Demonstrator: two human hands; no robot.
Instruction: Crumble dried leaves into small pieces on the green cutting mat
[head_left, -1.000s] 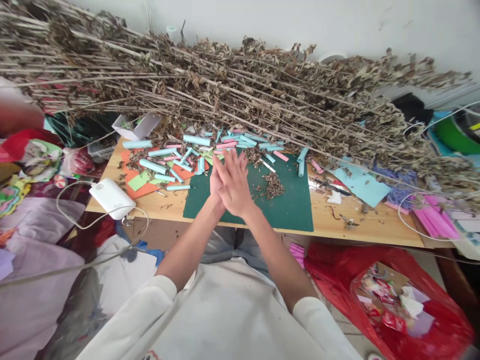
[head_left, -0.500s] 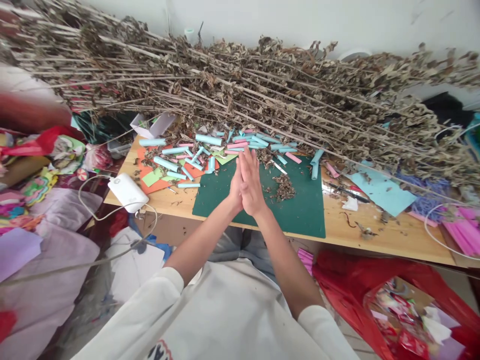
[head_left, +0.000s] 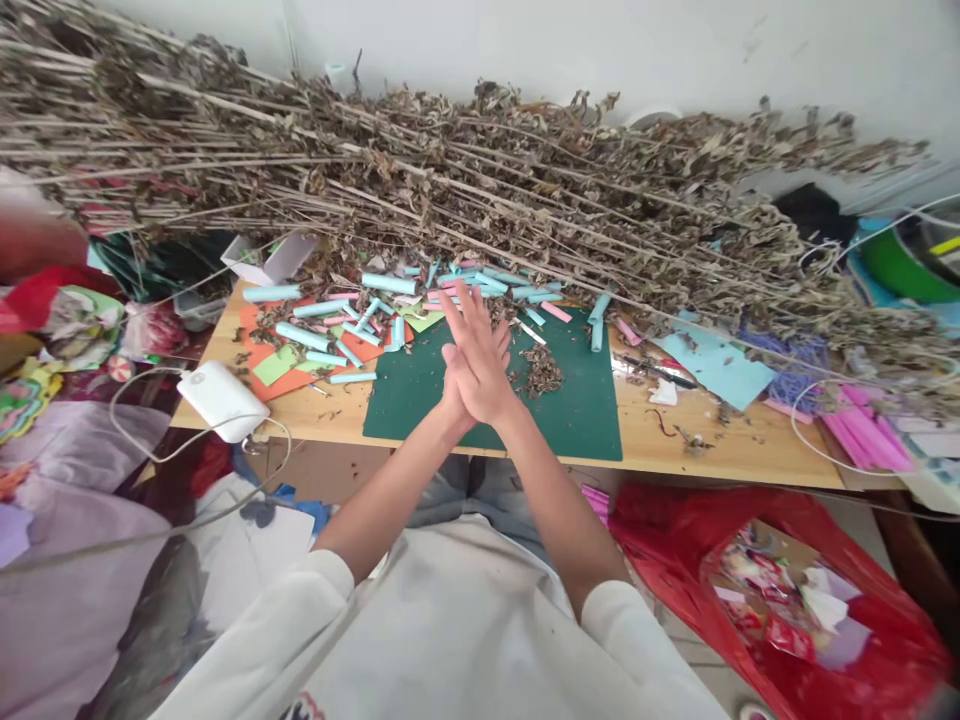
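Observation:
My two hands are pressed palm to palm above the near part of a dark green cutting mat (head_left: 577,420). My right hand (head_left: 480,365) lies in front, fingers stretched out and slanting up to the left. My left hand (head_left: 450,395) is mostly hidden behind it; only its edge and thumb show. Nothing can be seen between the palms. Just right of the hands, a small heap of dry leaf crumbs (head_left: 541,368) lies on the mat. Several rolled light-blue and pink paper tubes (head_left: 390,284) are scattered past the mat's far edge.
A big bundle of dry leafy stalks (head_left: 480,190) spans the back of the wooden table (head_left: 697,455). Orange and green paper sheets (head_left: 279,365) and a white corded device (head_left: 221,400) lie left. Blue paper (head_left: 716,365) and pink strips (head_left: 862,440) lie right; a red bag (head_left: 787,590) sits below.
My hands stayed pressed together and slid against each other; the right hand's fingers now slant further left. The camera swung right, then back left.

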